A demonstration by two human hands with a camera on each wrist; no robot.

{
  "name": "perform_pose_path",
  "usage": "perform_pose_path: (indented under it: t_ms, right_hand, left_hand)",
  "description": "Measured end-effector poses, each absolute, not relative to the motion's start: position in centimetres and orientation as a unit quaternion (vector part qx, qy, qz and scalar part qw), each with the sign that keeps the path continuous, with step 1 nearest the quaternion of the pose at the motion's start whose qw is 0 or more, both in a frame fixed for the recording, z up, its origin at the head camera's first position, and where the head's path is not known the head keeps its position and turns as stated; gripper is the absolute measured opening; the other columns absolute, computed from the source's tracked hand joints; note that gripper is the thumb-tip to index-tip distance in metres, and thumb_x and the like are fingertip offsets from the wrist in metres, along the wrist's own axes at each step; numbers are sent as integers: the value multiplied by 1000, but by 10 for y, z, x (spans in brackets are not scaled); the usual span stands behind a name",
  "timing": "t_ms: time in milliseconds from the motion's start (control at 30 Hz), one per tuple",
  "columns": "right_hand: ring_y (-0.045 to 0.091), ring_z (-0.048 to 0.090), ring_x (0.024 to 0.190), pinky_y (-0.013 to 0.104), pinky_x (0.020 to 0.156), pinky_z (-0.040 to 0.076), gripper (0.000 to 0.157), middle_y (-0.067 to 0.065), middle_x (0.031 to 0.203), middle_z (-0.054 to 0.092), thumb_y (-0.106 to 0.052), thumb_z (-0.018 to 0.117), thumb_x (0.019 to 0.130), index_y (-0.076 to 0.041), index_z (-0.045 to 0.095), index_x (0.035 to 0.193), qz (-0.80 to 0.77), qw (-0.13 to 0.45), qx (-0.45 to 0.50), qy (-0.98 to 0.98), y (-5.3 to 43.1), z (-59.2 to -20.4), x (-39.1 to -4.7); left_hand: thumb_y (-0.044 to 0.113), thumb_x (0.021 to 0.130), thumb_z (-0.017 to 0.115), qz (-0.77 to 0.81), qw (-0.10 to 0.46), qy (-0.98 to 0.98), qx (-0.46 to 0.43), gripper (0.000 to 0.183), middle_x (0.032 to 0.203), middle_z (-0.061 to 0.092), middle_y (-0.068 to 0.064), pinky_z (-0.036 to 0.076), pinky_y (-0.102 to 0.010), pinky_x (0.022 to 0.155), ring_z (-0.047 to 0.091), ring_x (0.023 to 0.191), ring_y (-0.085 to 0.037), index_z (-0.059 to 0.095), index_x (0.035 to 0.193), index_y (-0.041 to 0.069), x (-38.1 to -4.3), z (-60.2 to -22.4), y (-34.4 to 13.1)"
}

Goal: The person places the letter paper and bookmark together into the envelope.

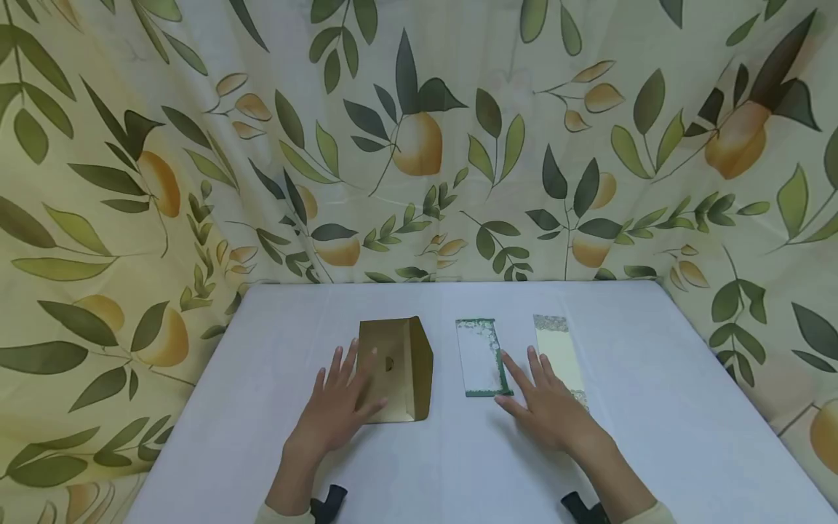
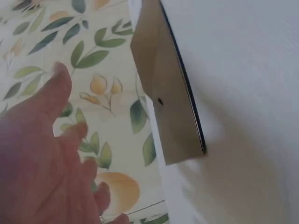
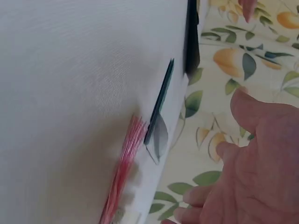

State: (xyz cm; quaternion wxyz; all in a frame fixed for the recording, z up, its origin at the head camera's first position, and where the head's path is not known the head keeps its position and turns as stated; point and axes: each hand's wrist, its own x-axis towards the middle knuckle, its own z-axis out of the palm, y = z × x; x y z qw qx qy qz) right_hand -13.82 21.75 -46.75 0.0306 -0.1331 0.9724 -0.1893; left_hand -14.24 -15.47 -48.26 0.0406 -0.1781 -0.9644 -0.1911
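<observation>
My left hand (image 1: 337, 404) is spread with its fingers fairly straight, partly covering the left side of a gold envelope (image 1: 396, 389) whose pointed flap faces right. In the left wrist view that hand holds nothing and appears apart from the envelope (image 2: 175, 121). My right hand (image 1: 553, 411) is also spread, beside a white card with a green leafy border (image 1: 478, 364) and partly over a cream strip with grey patterned ends (image 1: 559, 349). The right wrist view shows pink strands (image 3: 124, 168) and a grey leaf shape (image 3: 160, 135) near the green card's edge (image 3: 161, 100).
A white-covered table (image 1: 301, 313) bears all these items. Behind it and at the sides hangs a fabric (image 1: 491, 65) printed with leaves and fruit. Black devices (image 1: 330, 502) show near both wrists.
</observation>
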Motion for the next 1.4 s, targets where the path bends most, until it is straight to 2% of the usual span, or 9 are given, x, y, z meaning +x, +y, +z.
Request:
perform_pose_path:
  t_ms: [200, 367, 600, 733, 900, 1033, 1167, 1267, 1400]
  right_hand:
    - [60, 4, 148, 81, 101, 26, 76, 38, 163, 6, -57, 50, 105, -21, 24, 166, -223, 88, -130, 962, 206, -475, -159]
    - [58, 0, 149, 81, 104, 22, 76, 37, 164, 1, -55, 52, 105, -24, 20, 167, -239, 125, -115, 956, 200, -482, -171]
    - [60, -1, 148, 81, 102, 23, 75, 37, 164, 0, -53, 49, 106, -23, 17, 167, -239, 131, -91, 958, 192, -482, -182]
    - [61, 0, 147, 83, 100, 25, 71, 39, 163, 1, -52, 48, 107, -23, 21, 167, -241, 133, -68, 959, 187, -479, -185]
    - [64, 0, 145, 85, 96, 27, 70, 41, 161, 0, -47, 54, 106, -23, 26, 166, -260, 151, -18, 953, 174, -474, -189]
    - [66, -1, 144, 84, 92, 31, 70, 42, 161, 0, -43, 55, 106, -18, 28, 165, -278, 165, 8, 946, 168, -471, -190]
    - [65, -2, 144, 84, 93, 31, 67, 42, 160, 1, -41, 52, 107, -15, 29, 164, -280, 165, 17, 946, 163, -470, -193]
    - [66, 0, 143, 85, 97, 24, 65, 44, 159, 5, -40, 51, 108, -15, 31, 163, -263, 158, 15, 952, 161, -472, -195]
    - [69, 3, 142, 85, 97, 24, 64, 44, 159, 9, -38, 54, 106, -14, 35, 162, -249, 149, 15, 957, 158, -475, -197]
  left_hand:
    - [53, 102, 58, -228, 21, -960, -161, 86, 170, 3, -22, 19, -68, 116, 5, 155, -43, 16, 167, 16, -152, -485, -146]
    - [52, 103, 58, -236, 7, -964, -124, 87, 168, 8, -29, 26, -69, 112, 13, 152, -49, 15, 167, 12, -160, -486, -139]
    - [48, 103, 60, -249, -1, -962, -111, 77, 165, 18, -31, 31, -69, 109, 24, 147, -54, 31, 163, 9, -177, -486, -129]
    - [43, 103, 62, -264, -1, -958, -108, 67, 164, 19, -32, 35, -69, 106, 25, 147, -55, 44, 156, 6, -185, -487, -118]
    - [33, 101, 66, -279, 3, -957, -84, 51, 164, 17, -34, 41, -67, 102, 23, 146, -58, 61, 142, 3, -191, -487, -104]
    - [30, 102, 66, -268, -10, -959, -87, 46, 164, 15, -34, 38, -66, 106, 20, 147, -58, 64, 139, 3, -193, -487, -94]
    - [31, 103, 64, -253, -20, -963, -86, 46, 165, 14, -33, 29, -68, 111, 18, 148, -58, 62, 142, 7, -194, -488, -88]
    - [32, 103, 65, -256, -22, -963, -87, 46, 165, 14, -33, 26, -70, 112, 16, 148, -58, 62, 144, 11, -194, -492, -87]
    - [33, 100, 69, -260, -29, -961, -89, 51, 165, 13, -32, 24, -72, 111, 13, 149, -57, 60, 147, 14, -194, -496, -86]
